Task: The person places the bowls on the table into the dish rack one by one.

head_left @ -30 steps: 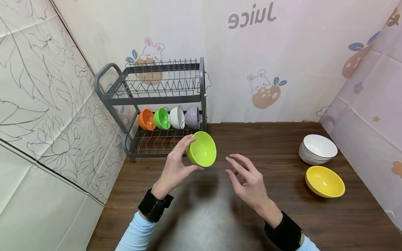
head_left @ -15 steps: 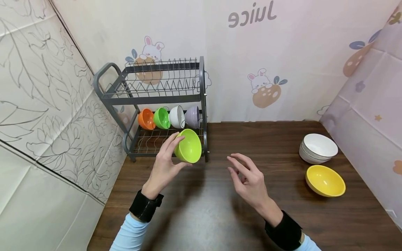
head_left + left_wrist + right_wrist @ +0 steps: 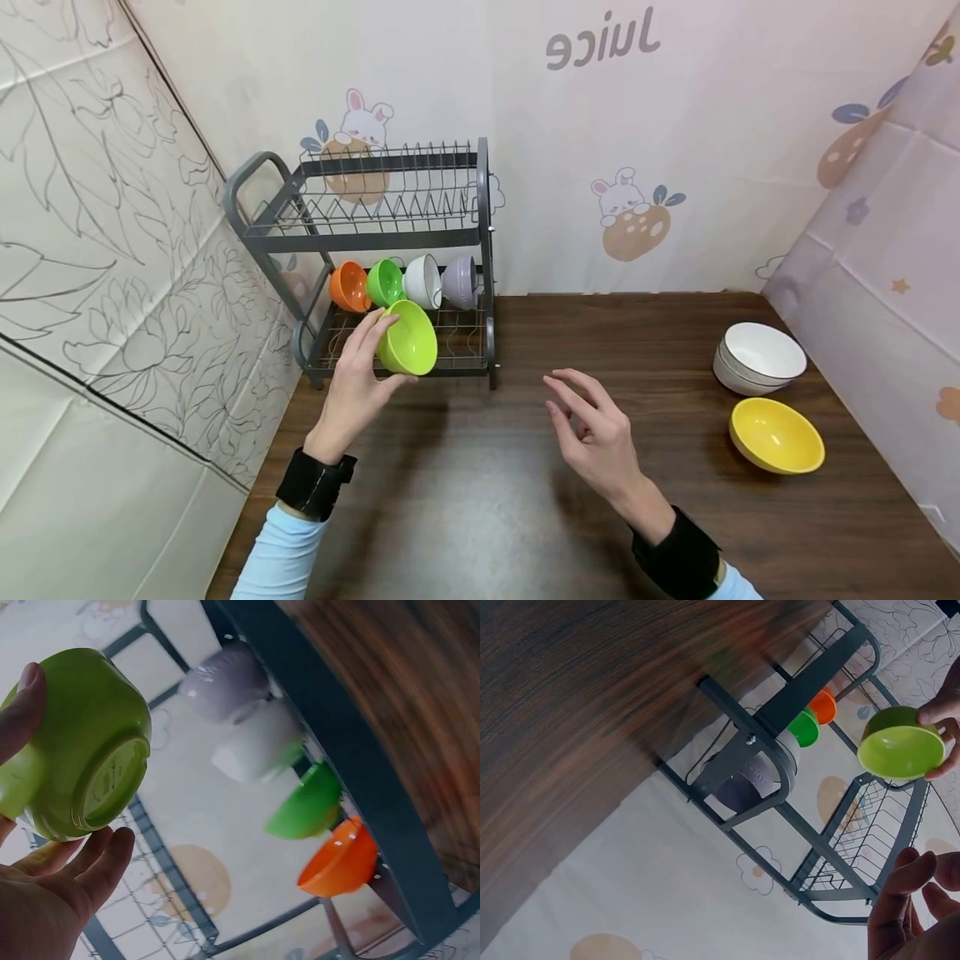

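A lime-green bowl [image 3: 408, 337] is pinched at its side by my left hand [image 3: 354, 392], thumb below and fingers above, its hollow tilted toward the right. It hangs in front of the lower tier of a grey dish rack [image 3: 367, 242]. The left wrist view shows the bowl's foot ring [image 3: 114, 780]. On that tier, orange [image 3: 348, 286], green [image 3: 386, 283], white [image 3: 423, 282] and purple bowls [image 3: 459, 282] stand on edge in a row. Over the table, apart from any object, my right hand [image 3: 596, 437] holds nothing, its fingers loosely bent.
At the right of the brown table [image 3: 525, 517] stand stacked white bowls [image 3: 757, 358], with a yellow bowl [image 3: 776, 435] in front of them. The rack's upper tier [image 3: 375, 196] is a wire shelf without dishes. Patterned sheets hang behind and at both sides.
My left hand has carried the lime-green bowl leftward and slightly away from me, toward the front of the rack. The right hand has hardly moved.
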### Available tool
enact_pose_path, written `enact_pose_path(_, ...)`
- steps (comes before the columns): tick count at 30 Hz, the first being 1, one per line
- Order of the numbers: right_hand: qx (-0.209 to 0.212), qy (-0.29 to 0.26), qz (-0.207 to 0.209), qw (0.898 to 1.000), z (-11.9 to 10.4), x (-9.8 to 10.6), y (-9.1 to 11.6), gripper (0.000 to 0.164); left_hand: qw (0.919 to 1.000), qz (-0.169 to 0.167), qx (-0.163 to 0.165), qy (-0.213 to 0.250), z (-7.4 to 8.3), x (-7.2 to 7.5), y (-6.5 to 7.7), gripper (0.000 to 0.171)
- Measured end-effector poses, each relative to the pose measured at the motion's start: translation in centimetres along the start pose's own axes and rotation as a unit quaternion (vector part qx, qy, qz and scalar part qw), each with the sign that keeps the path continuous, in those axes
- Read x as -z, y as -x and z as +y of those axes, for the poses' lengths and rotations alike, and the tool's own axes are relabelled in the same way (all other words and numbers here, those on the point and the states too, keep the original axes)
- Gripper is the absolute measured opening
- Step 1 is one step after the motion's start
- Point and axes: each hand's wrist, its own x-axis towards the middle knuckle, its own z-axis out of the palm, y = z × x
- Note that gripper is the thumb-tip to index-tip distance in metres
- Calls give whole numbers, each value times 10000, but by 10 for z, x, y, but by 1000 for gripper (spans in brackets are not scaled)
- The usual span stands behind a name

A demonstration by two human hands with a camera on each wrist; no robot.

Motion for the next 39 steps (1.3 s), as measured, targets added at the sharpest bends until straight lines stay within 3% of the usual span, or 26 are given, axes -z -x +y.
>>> enact_pose_path(7, -72, -22, -9, 10000, 0, -1, 0, 44, 9997, -119, 142, -185, -21, 0, -1, 97)
enact_pose_path(22, -94, 29, 34, 9999, -2, 2, 3, 41, 9936, -465, 368, -959, -74, 21, -16, 101)
enact_pose_path(27, -151, 53, 29, 9999, -1, 3, 5, 41, 9887, -687, 308, -1300, -89, 36, -24, 101)
enact_pose_path(33, -229, 89, -1, 9997, 0, 4, 6, 45, 9796, -1052, -1, -1710, -107, 54, -30, 98)
enact_pose_path(39, -219, 73, -11, 9997, 0, 4, 9, 40, 9694, -1425, -62, -1997, -119, 63, -32, 98)
